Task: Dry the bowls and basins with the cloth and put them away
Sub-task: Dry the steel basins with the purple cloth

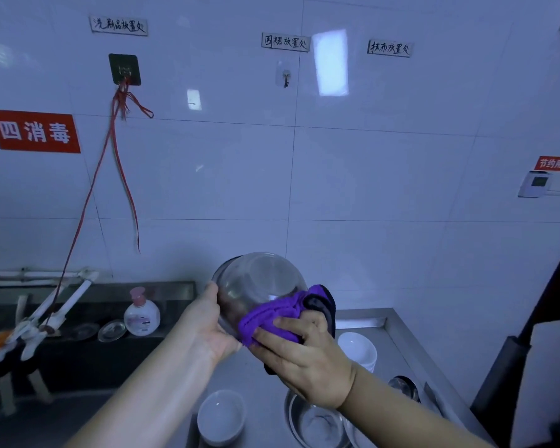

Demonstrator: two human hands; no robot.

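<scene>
Steel basin (256,286), held up in front of the tiled wall (369,189) with its outside toward the camera, is gripped at its left rim by the left hand (207,331). Right hand (307,357) presses a purple cloth (272,315) flat-fingered against the basin's lower right side. Below, on the steel surface (398,347), sit white bowls (221,417) and another metal basin (317,421). A soap bottle (142,313) stands to the left.
</scene>
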